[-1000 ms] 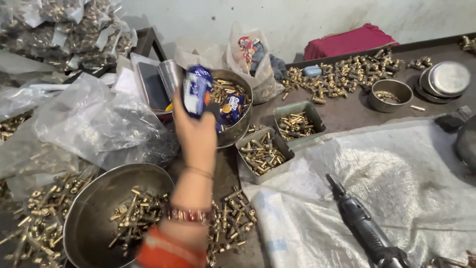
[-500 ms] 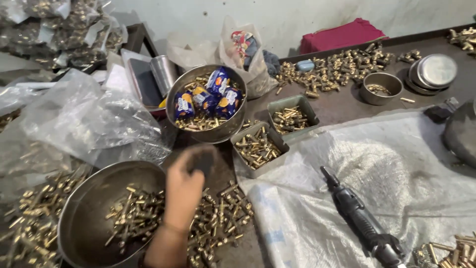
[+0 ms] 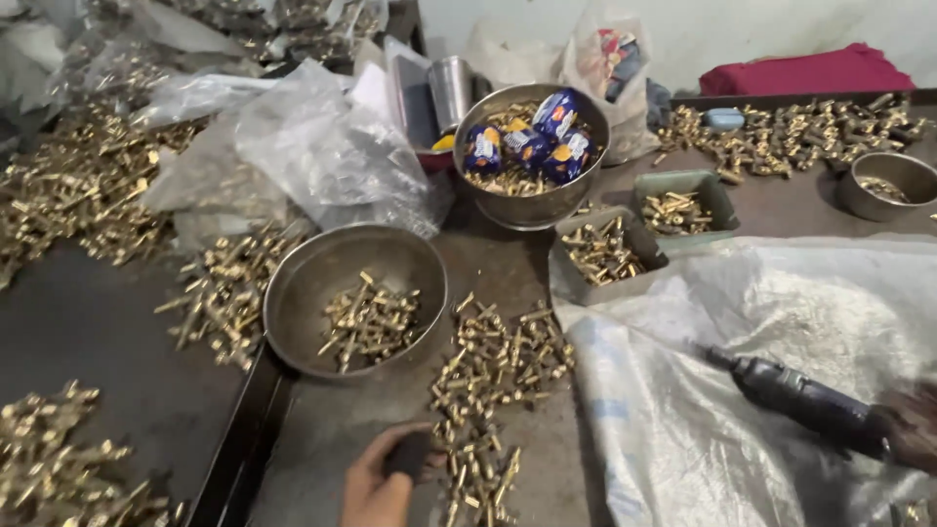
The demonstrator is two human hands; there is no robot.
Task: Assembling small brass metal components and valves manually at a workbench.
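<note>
- Gripping a small dark object (image 3: 410, 455), left hand (image 3: 376, 483) curls shut beside loose brass fittings (image 3: 493, 366) on tabletop (image 3: 98, 322)
- right hand (image 3: 913, 429) at edge, clasps dark power tool (image 3: 795, 400) on white sack (image 3: 683, 429)

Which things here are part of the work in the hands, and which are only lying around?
In use: left hand by loose brass parts; right hand on the power tool.
Lying about: blue packets, red cloth, plastic bags.

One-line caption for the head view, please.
Left hand grips a small dark object beside loose brass parts; right hand holds a power tool.
</note>
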